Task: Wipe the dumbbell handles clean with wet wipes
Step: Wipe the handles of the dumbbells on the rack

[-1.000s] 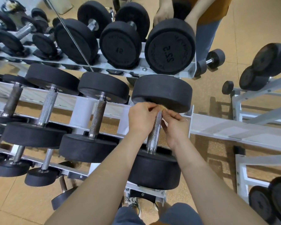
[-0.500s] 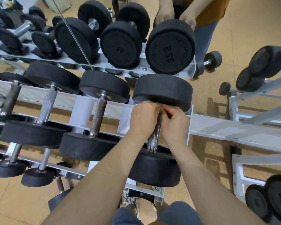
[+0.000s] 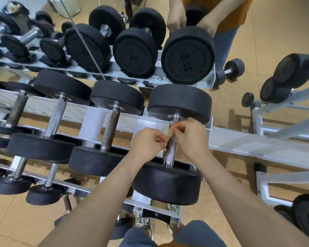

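Dumbbell handle [image 3: 170,152] sits at the right end of the rack [image 3: 239,145], upper tier. The left hand [image 3: 148,145] & right hand [image 3: 193,139] both pinch a small tan wipe [image 3: 170,133] w/ curled fingers, right at its upper part.

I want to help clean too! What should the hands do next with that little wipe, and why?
Probably slide the wipe down the handle toward the near weight. The left hand and right hand pinch it against the handle's upper part, while the stretch of metal below them is bare.
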`<state>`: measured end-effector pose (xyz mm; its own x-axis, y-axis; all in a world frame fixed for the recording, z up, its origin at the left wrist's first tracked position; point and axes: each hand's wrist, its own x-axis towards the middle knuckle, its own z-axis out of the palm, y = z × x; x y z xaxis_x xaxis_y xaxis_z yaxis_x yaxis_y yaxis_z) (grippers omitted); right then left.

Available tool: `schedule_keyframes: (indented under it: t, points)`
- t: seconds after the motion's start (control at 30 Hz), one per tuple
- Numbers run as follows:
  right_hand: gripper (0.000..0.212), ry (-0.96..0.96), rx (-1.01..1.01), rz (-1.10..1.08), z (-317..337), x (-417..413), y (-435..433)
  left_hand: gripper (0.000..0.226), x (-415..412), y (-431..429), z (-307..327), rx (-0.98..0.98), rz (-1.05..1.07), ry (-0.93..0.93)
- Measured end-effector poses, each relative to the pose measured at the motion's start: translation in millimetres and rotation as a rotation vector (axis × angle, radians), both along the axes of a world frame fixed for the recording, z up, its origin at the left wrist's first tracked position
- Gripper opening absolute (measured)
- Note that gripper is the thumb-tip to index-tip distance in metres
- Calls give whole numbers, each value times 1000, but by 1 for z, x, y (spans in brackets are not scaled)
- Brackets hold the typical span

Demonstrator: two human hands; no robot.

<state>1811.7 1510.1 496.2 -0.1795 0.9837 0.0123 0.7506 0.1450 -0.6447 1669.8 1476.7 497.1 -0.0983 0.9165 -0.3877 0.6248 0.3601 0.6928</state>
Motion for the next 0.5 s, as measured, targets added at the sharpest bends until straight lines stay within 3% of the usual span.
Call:
schedule_keyframes:
  t: [0.07,0.23,0.37,0.5]
  points:
    - [11,-27,14,62,-3,-1,5,12,3,2,1,9,-8,-5]
    - [8,-17,-416,287,-1,14,-27,22,-12,-8,3,-273,-259,-9]
    - [4,-14,-511,349,1,20,-31,22,-13,-7,11,-331,-285,-8]
    - [26,-60,-587,314,4,29,-32,18,-3,-3,22,-309,-398,83]
